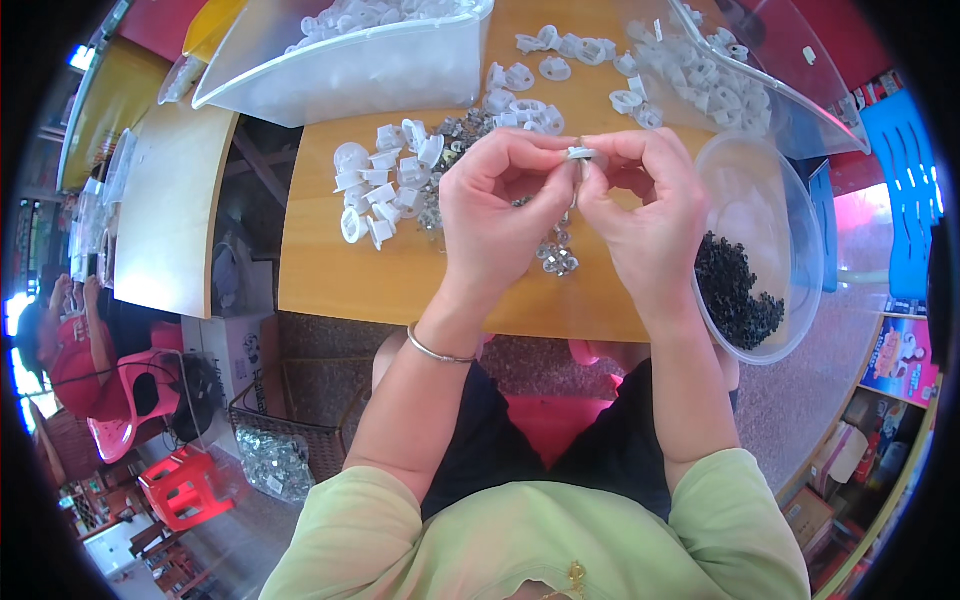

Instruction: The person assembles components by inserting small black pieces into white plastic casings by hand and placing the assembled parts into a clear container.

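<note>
Above the wooden table (330,270), my left hand (505,205) and my right hand (650,205) meet fingertip to fingertip. Between them they pinch a small white plastic fitting (583,154); its lower part is hidden by my thumbs. Left of my left hand lies a heap of similar white plastic fittings (385,185). A pile of small shiny metal parts (465,130) lies behind and partly under my hands, with some more metal pieces (558,260) just below them.
A translucent bin (350,85) of white parts stands at the back left, and a clear bin (700,80) of similar pieces at the back right. Beside my right forearm is a round clear tub (800,270) with small black parts (738,290). Another person (85,350) sits at far left.
</note>
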